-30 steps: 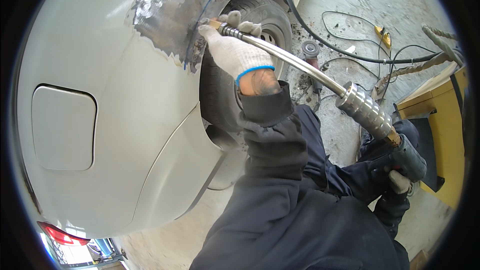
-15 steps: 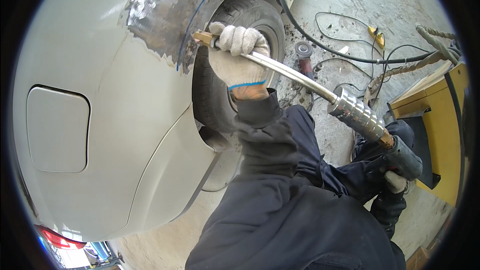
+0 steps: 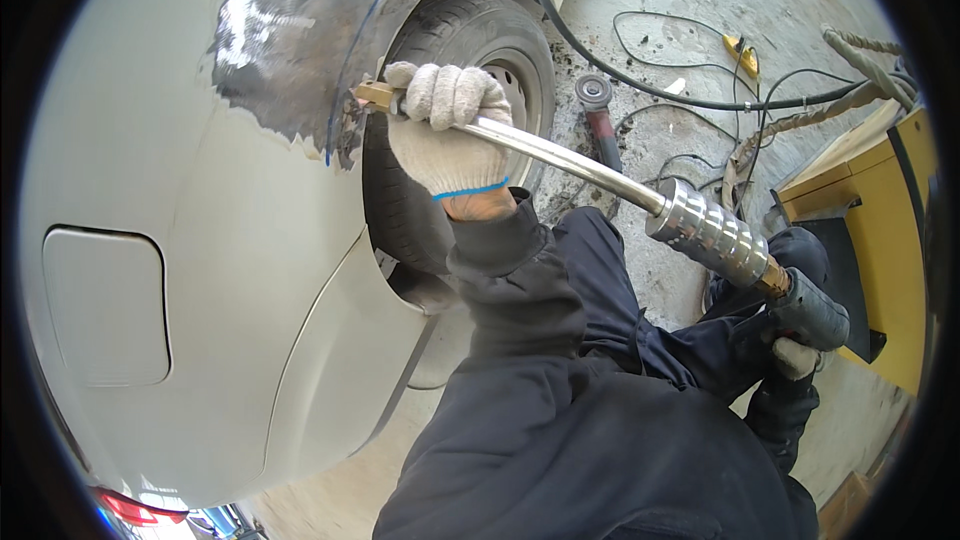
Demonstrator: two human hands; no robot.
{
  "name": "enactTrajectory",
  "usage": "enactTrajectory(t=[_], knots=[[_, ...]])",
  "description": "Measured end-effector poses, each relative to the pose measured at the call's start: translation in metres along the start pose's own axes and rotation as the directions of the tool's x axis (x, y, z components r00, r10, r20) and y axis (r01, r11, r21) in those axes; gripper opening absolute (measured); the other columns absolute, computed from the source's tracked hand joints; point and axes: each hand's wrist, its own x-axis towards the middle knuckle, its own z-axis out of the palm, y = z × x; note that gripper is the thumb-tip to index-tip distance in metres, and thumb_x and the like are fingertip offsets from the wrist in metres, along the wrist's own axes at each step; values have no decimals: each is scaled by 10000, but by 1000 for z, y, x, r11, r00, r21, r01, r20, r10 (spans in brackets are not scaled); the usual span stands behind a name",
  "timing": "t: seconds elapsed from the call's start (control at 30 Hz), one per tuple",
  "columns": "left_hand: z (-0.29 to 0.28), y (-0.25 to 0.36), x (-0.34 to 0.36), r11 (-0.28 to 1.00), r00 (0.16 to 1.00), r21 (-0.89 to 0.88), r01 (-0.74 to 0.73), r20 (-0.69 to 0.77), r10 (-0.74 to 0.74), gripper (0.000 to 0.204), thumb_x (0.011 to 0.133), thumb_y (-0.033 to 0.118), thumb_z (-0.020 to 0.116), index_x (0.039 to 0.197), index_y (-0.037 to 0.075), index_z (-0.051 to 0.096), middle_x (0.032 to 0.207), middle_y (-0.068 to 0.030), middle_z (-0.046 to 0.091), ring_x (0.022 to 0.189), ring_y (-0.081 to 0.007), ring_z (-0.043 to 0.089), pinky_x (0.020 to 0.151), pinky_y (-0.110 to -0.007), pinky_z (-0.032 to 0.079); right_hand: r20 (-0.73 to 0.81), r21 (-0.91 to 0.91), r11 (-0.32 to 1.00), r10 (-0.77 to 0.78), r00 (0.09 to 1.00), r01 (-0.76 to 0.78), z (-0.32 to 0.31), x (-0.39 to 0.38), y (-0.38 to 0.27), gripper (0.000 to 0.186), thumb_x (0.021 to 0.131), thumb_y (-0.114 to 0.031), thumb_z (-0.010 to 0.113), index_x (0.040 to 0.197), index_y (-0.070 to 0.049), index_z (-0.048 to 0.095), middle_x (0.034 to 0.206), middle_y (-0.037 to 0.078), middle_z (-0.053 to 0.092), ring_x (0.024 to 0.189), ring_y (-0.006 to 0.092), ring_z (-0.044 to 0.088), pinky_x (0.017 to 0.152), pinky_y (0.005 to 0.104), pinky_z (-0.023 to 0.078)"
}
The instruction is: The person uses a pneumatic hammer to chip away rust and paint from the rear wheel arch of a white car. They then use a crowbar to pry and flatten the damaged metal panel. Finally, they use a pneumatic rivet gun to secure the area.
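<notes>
A long metal slide hammer (image 3: pixel 580 162) runs from the car's rear panel to the lower right. My left hand (image 3: pixel 445 125), in a white knit glove, is closed around its shaft just behind the brass tip (image 3: pixel 372 95). The tip rests against the edge of the wheel arch, at the lower rim of a sanded bare-metal patch (image 3: pixel 290 40). The ribbed sliding weight (image 3: pixel 705 230) sits near the grey handle (image 3: pixel 810 310). My right hand (image 3: pixel 800 355), partly hidden behind my knee, grips that handle.
The tyre (image 3: pixel 470 40) fills the wheel arch behind my left hand. An angle grinder (image 3: pixel 598 105) and several cables (image 3: pixel 690 90) lie on the concrete floor. A yellow machine (image 3: pixel 880 210) stands at the right. The panel's fuel flap (image 3: pixel 105 305) is at the left.
My left hand and the tool's tip have shifted down and slightly left along the wheel arch edge. The weight has stayed close to the handle.
</notes>
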Motion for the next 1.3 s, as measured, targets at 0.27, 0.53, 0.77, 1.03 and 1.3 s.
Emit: enactTrajectory(t=[0.27,0.53,0.77,1.03,1.3], knots=[[45,-135,-72,696,971,708,115,-227,70,529,1053,524,441,1088,34,635,959,-168,652,900,-299,651,847,-473,536,-7,48,998,-37,999,37,-2,4,5,692,740,-235,863,1329,16,600,1088,95,674,857,203,633,717,315,509],[31,-135,-80,894,981,409,180,-137,-135,497,1106,424,345,688,164,420,623,14,444,599,-179,496,685,-437,451,8,1,1000,7,1000,-7,-10,-1,7,651,744,-257,864,1295,1,631,1057,79,690,829,188,637,711,305,508],[26,-127,-81,569,990,820,61,-121,69,380,1083,314,438,774,94,452,757,-60,562,624,-198,548,666,-358,515,-6,-37,999,-14,1000,14,-12,4,8,637,743,-280,873,1275,-10,650,1067,72,698,829,180,641,714,304,510],[59,-13,0,696,766,715,-65,-411,494,441,1056,504,510,914,87,532,762,-32,587,591,-129,536,512,-270,480,23,40,999,14,1000,-15,-15,2,14,626,745,-256,866,1276,-2,654,1062,79,704,874,196,651,751,320,526],[22,-19,1,982,995,-186,-30,90,48,476,1051,500,483,1025,62,667,690,38,589,476,-101,359,449,-274,326,31,-93,995,-20,999,23,-10,-3,10,618,757,-234,859,1289,3,652,1113,92,713,904,202,665,798,319,538]])
